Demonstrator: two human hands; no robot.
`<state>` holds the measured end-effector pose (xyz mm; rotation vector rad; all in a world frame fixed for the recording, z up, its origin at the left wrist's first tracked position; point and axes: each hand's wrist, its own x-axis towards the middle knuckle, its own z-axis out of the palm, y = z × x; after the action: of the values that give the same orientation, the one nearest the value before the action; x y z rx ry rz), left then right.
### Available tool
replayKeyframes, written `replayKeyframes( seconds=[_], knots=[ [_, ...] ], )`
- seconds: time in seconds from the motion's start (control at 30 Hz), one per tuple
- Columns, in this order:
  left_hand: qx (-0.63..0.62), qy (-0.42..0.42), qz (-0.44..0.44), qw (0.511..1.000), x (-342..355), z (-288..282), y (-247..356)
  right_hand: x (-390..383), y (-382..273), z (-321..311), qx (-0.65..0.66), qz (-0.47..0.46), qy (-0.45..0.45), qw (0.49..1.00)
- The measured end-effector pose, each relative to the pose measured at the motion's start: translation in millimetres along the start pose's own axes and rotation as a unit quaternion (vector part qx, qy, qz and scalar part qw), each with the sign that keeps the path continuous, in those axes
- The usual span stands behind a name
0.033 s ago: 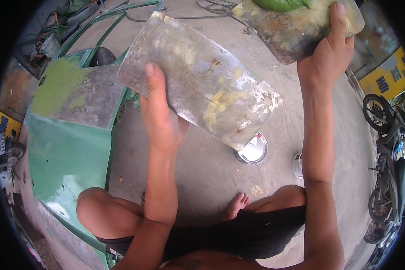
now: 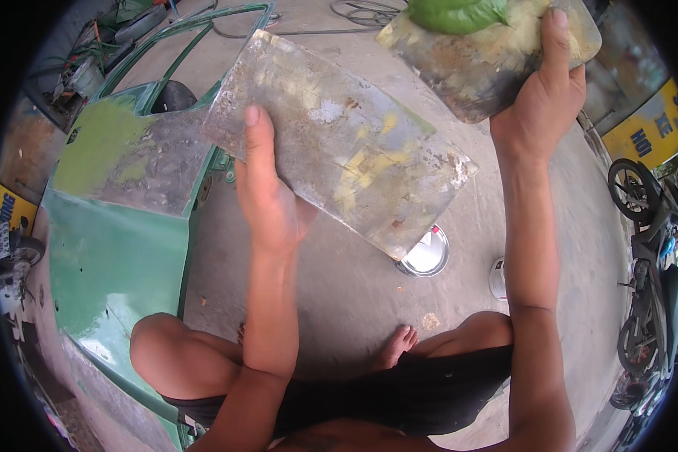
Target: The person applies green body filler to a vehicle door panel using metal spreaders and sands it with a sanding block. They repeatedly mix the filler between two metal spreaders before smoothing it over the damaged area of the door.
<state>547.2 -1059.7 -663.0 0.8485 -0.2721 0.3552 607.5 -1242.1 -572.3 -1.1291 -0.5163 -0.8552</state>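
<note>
My left hand grips a flat rectangular board, thumb on top and fingers underneath. Smears of dried yellow, white and grey filler cover this board, which is tilted down to the right. Raised at the upper right, my right hand is closed on a second stained board with rounded corners. A large green leaf shows over that board's far edge, partly cut off by the frame. The fingers of both hands are largely hidden beneath the boards.
A green car door with sanded grey and yellowish patches lies along my left. A round can stands beyond my foot, with another can beside my right forearm. Motorcycles line the right edge; a hose crosses the far floor.
My right hand and its board have shifted slightly left and down, showing more of the leaf. The left board's lower corner has dipped a little.
</note>
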Motion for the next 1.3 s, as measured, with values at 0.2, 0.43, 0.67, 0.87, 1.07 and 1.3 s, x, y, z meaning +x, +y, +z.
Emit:
replayKeyframes(
  seconds=[0.2, 0.43, 0.67, 0.87, 1.07, 1.3],
  knots=[
    [-0.015, 0.169, 0.047, 0.984, 17, -30, 4, -28, 0, -1, -0.259, 0.184, -0.414, 0.853],
    [0.325, 0.220, 0.133, 0.910, 18, -35, -22, -76, 13, 21, -0.344, -0.197, -0.402, 0.825],
    [0.383, 0.259, 0.126, 0.877, 14, -19, -16, -41, 22, 19, -0.328, -0.177, -0.383, 0.845],
    [0.358, 0.259, 0.156, 0.883, 15, -26, -23, -40, 31, 20, -0.301, -0.137, -0.404, 0.853],
    [0.271, 0.235, 0.202, 0.911, 10, -24, -24, -60, 22, 21, -0.297, -0.113, -0.459, 0.830],
    [0.163, 0.128, 0.072, 0.976, 15, -12, -14, -27, 29, 21, -0.204, -0.086, -0.282, 0.934]
  ],
)
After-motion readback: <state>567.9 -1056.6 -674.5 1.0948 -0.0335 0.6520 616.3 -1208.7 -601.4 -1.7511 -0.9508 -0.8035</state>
